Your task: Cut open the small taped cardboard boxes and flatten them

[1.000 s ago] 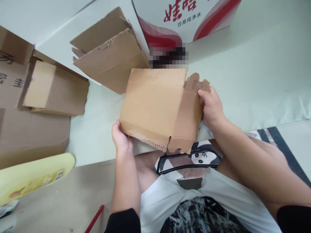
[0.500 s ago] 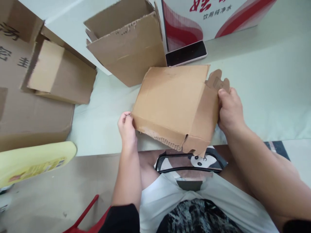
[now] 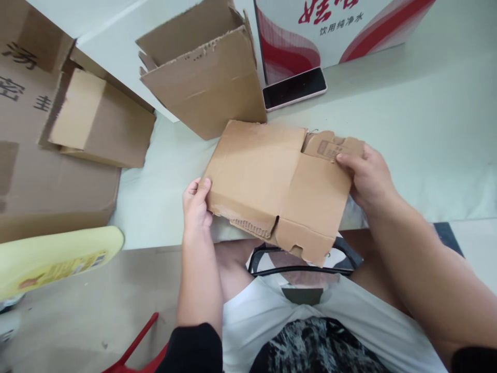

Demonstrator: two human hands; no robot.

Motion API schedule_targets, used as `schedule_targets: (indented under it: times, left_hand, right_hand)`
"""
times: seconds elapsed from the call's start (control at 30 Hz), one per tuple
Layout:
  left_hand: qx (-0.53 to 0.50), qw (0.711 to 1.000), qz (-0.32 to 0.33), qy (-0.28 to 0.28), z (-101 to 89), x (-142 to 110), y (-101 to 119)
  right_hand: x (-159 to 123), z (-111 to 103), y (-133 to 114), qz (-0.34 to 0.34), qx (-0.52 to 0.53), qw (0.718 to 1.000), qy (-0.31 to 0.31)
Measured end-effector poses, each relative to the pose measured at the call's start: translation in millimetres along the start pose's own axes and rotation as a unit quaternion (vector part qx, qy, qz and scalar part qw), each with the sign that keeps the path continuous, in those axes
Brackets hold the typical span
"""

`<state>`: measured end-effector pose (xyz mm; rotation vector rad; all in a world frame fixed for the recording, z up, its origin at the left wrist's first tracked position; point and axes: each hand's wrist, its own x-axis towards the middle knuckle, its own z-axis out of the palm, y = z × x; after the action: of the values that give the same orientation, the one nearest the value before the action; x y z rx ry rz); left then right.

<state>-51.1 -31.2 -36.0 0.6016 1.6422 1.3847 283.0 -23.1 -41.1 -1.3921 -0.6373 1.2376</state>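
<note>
Left hand (image 3: 196,203) and right hand (image 3: 367,173) grip opposite sides of the flattened cardboard box (image 3: 277,181), centre of frame; uneven pulling may tear its notched lower flap (image 3: 310,239), and a forward swing may nudge the smartphone (image 3: 295,89), upper centre.

Held cardboard box (image 3: 252,166) matt, its corrugated edge (image 3: 254,228) rough; phone screen (image 3: 295,88) glossy; pale cover (image 3: 388,119) cloth-like.

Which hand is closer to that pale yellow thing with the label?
Left. The left hand is to the right of the pale yellow thing, at the left edge of the cardboard. The right hand is farther right, at the cardboard's opposite end.
</note>
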Motion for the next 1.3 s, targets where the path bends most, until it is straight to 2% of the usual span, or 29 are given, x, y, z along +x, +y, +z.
schedule_targets:
  times: [0.07, 0.23, 0.3, 0.4, 0.5, 0.63, 0.7, 0.73, 0.8, 0.87, 1.0, 1.1, 1.2, 1.3]
  left_hand:
    - [0.001, 1.0, 0.004, -0.017, -2.3, 2.2, 0.6]
    - [0.012, 0.998, 0.031, -0.048, -7.1, 3.6, 4.0]
    - [0.024, 0.998, 0.019, -0.06, -7.6, 3.0, 5.0]
    - [0.032, 0.997, -0.004, -0.067, -6.6, 1.6, 5.1]
    - [0.031, 0.998, -0.012, -0.061, -5.9, 0.2, 5.0]
    - [0.039, 0.995, -0.014, -0.088, -7.2, -2.7, 5.9]
    - [0.042, 0.994, -0.012, -0.102, -6.8, -4.6, 6.1]
    - [0.041, 0.994, -0.011, -0.105, -6.2, -5.3, 5.9]
    - [0.038, 0.993, -0.008, -0.108, -4.9, -5.4, 5.0]
    - [0.03, 0.994, -0.004, -0.109, -4.8, -3.3, 3.8]
    - [-0.01, 0.994, 0.0, -0.106, -11.2, 3.7, 1.9]
    - [-0.061, 0.989, -0.015, -0.133, -13.6, 2.0, -1.3]
    - [-0.068, 0.984, -0.041, -0.161, -6.0, -7.9, -8.7]
    - [-0.059, 0.983, -0.036, -0.17, 4.9, -14.7, -15.6]
  right_hand:
    - [0.4, -1.9, -2.3, 0.004, -0.002, 1.0, -0.008]
    - [0.8, -10.2, -12.9, -0.044, -0.036, 0.998, 0.011]
    - [-0.2, -15.5, -19.7, -0.012, -0.028, 0.999, -0.023]
    - [-1.0, -26.8, -29.8, 0.027, -0.086, 0.987, -0.136]
    - [-0.7, -38.1, -37.1, 0.032, -0.185, 0.94, -0.285]
    - [0.0, -43.8, -39.5, 0.065, -0.227, 0.833, -0.501]
    - [-0.3, -42.6, -38.1, 0.063, -0.223, 0.792, -0.565]
    - [-0.8, -41.6, -37.1, 0.055, -0.219, 0.787, -0.575]
    - [-2.2, -39.2, -34.9, 0.035, -0.21, 0.803, -0.557]
    - [-4.2, -37.2, -33.2, 0.036, -0.193, 0.834, -0.516]
    - [-8.5, -34.5, -31.2, 0.1, -0.135, 0.876, -0.452]
    - [-11.5, -31.0, -28.9, 0.114, -0.096, 0.896, -0.419]
    - [-14.6, -23.6, -25.0, 0.101, -0.054, 0.919, -0.377]
    - [-16.5, -15.4, -21.2, 0.102, -0.025, 0.938, -0.329]
